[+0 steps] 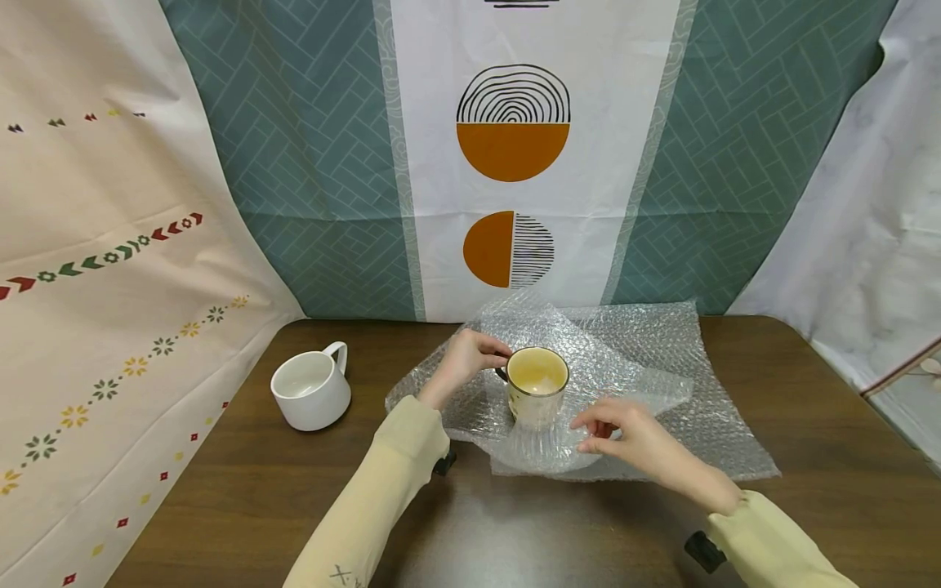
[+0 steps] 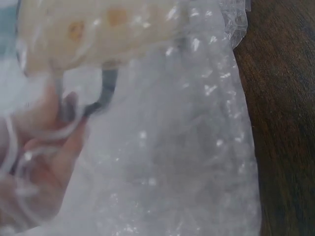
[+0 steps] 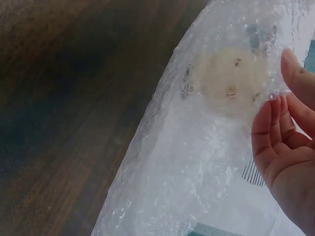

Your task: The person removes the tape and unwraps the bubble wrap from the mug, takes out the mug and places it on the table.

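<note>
In the head view, a cream enamel mug [image 1: 539, 390] with a dark rim stands upright on sheets of bubble wrap [image 1: 639, 327]. At its dark handle, my left hand [image 1: 470, 359] holds on with thumb and fingers; the left wrist view shows the handle [image 2: 106, 91] blurred through wrap. My right hand [image 1: 625, 433] is just right of the mug, fingers curled at a raised flap of the wrap. Seen from the right wrist, this hand [image 3: 290, 152] has its fingertips at the wrap's edge, and the mug [image 3: 229, 81] shows hazily through the plastic.
A white cup [image 1: 312, 392] stands on the brown wooden table [image 1: 243, 482] to the left, its handle towards the back. Patterned cloths [image 1: 331, 163] hang behind the table and along both sides. The bubble wrap spreads over the table's middle and right back.
</note>
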`<action>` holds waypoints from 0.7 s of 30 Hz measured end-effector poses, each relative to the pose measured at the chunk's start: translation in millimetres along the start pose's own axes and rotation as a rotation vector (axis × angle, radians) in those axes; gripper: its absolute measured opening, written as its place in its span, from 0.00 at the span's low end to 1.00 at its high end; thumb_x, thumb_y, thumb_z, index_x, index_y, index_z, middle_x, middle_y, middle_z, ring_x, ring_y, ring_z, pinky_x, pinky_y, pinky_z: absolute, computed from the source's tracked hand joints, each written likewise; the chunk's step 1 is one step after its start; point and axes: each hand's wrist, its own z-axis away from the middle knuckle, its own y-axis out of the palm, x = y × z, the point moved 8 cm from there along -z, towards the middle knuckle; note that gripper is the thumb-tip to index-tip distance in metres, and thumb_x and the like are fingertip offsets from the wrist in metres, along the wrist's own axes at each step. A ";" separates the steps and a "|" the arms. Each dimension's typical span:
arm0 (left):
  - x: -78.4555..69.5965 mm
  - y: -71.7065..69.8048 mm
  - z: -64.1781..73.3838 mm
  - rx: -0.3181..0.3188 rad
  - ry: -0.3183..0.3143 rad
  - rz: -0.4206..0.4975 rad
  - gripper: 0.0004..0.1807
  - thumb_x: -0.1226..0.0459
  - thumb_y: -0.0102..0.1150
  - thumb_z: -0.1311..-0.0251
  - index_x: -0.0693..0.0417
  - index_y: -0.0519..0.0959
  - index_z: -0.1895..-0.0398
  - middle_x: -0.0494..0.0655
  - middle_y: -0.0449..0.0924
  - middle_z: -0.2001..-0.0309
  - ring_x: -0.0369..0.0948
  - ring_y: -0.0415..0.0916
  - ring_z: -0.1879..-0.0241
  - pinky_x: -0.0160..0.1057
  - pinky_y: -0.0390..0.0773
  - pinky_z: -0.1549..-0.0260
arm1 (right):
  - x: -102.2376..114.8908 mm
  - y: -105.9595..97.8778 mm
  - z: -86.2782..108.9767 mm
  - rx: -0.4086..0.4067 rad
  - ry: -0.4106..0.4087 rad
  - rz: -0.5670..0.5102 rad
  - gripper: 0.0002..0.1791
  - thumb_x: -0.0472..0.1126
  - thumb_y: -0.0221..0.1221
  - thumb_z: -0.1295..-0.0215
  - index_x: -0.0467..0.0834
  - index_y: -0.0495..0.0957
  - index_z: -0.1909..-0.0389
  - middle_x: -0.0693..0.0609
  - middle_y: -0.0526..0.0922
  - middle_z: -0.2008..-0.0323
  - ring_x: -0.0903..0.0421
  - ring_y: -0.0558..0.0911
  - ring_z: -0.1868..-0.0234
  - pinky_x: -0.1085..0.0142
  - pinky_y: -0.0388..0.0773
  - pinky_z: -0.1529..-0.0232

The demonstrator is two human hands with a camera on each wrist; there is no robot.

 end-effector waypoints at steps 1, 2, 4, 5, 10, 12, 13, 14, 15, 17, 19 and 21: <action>0.6 0.1 0.1 0.000 -0.008 0.006 0.08 0.69 0.63 0.49 0.58 0.84 0.64 0.47 0.81 0.65 0.41 0.77 0.64 0.36 0.75 0.66 | -0.1 2.4 0.3 0.019 0.003 -0.009 0.12 0.35 0.68 0.54 0.40 0.80 0.66 0.62 0.72 0.75 0.64 0.71 0.74 0.69 0.74 0.74; 0.9 0.0 0.3 -0.001 -0.014 0.012 0.08 0.69 0.63 0.49 0.58 0.84 0.64 0.47 0.81 0.65 0.41 0.77 0.64 0.37 0.75 0.66 | -0.6 4.8 0.8 0.038 0.010 -0.019 0.12 0.35 0.67 0.54 0.40 0.80 0.66 0.63 0.71 0.75 0.65 0.71 0.74 0.69 0.74 0.74; 1.7 -0.1 1.1 -0.001 -0.027 0.024 0.08 0.69 0.62 0.49 0.58 0.84 0.64 0.47 0.81 0.65 0.41 0.76 0.63 0.38 0.75 0.64 | -0.8 9.4 1.8 0.071 0.015 -0.036 0.11 0.35 0.67 0.53 0.40 0.80 0.66 0.62 0.72 0.75 0.65 0.71 0.74 0.70 0.73 0.74; 1.9 -0.2 1.5 -0.001 -0.032 0.028 0.08 0.69 0.62 0.49 0.58 0.84 0.64 0.47 0.81 0.65 0.41 0.76 0.63 0.39 0.75 0.64 | -1.1 11.9 2.3 0.087 0.019 -0.046 0.11 0.35 0.67 0.53 0.40 0.79 0.66 0.62 0.72 0.75 0.65 0.71 0.74 0.70 0.73 0.74; 1.2 -0.9 1.7 -0.006 -0.031 0.013 0.08 0.68 0.62 0.49 0.57 0.84 0.64 0.46 0.81 0.66 0.40 0.76 0.64 0.37 0.75 0.65 | -6.6 24.6 4.6 0.173 0.089 -0.079 0.11 0.38 0.65 0.50 0.41 0.79 0.65 0.62 0.72 0.74 0.65 0.70 0.74 0.70 0.71 0.75; 0.9 -0.9 1.6 -0.006 -0.030 0.005 0.08 0.68 0.62 0.50 0.57 0.84 0.64 0.46 0.81 0.66 0.40 0.76 0.64 0.36 0.75 0.66 | -10.3 29.5 5.1 0.210 0.136 -0.091 0.11 0.40 0.65 0.49 0.41 0.80 0.65 0.63 0.71 0.75 0.65 0.70 0.74 0.70 0.71 0.75; 0.7 -0.9 1.6 -0.004 -0.030 0.003 0.08 0.68 0.62 0.50 0.57 0.84 0.64 0.46 0.81 0.66 0.40 0.76 0.64 0.36 0.75 0.66 | -12.3 32.0 5.3 0.228 0.158 -0.095 0.11 0.41 0.65 0.49 0.41 0.80 0.65 0.63 0.71 0.75 0.64 0.70 0.74 0.70 0.71 0.75; 0.6 -0.8 1.7 -0.002 -0.029 0.001 0.08 0.68 0.62 0.49 0.57 0.84 0.64 0.46 0.81 0.66 0.40 0.76 0.64 0.36 0.75 0.66 | -13.8 34.6 5.3 0.245 0.172 -0.093 0.11 0.41 0.65 0.49 0.41 0.80 0.65 0.63 0.71 0.75 0.64 0.70 0.74 0.70 0.71 0.75; 0.5 -0.8 2.0 -0.002 -0.029 -0.001 0.08 0.68 0.62 0.49 0.57 0.84 0.64 0.46 0.81 0.66 0.40 0.76 0.64 0.36 0.75 0.66 | -14.9 36.9 5.3 0.256 0.176 -0.083 0.11 0.41 0.65 0.49 0.41 0.80 0.65 0.63 0.70 0.76 0.64 0.70 0.75 0.70 0.71 0.74; -0.1 -0.8 2.4 0.000 -0.023 -0.006 0.08 0.68 0.62 0.49 0.57 0.84 0.64 0.46 0.81 0.66 0.40 0.76 0.64 0.36 0.75 0.66 | -16.7 42.3 5.3 0.281 0.174 -0.068 0.11 0.40 0.65 0.50 0.41 0.81 0.66 0.63 0.70 0.77 0.64 0.69 0.75 0.70 0.71 0.74; -0.5 -0.6 2.6 0.004 -0.016 -0.006 0.08 0.68 0.62 0.49 0.58 0.84 0.64 0.46 0.81 0.66 0.40 0.77 0.64 0.36 0.75 0.67 | -18.7 48.5 5.9 0.310 0.173 -0.052 0.11 0.39 0.66 0.51 0.41 0.81 0.66 0.64 0.70 0.77 0.65 0.69 0.75 0.70 0.70 0.74; -0.7 -0.2 2.4 0.010 -0.006 -0.009 0.08 0.69 0.62 0.48 0.58 0.83 0.64 0.47 0.81 0.65 0.40 0.77 0.64 0.35 0.75 0.67 | -20.8 54.1 6.8 0.335 0.181 -0.057 0.11 0.39 0.66 0.52 0.41 0.80 0.66 0.63 0.70 0.77 0.65 0.70 0.75 0.70 0.71 0.73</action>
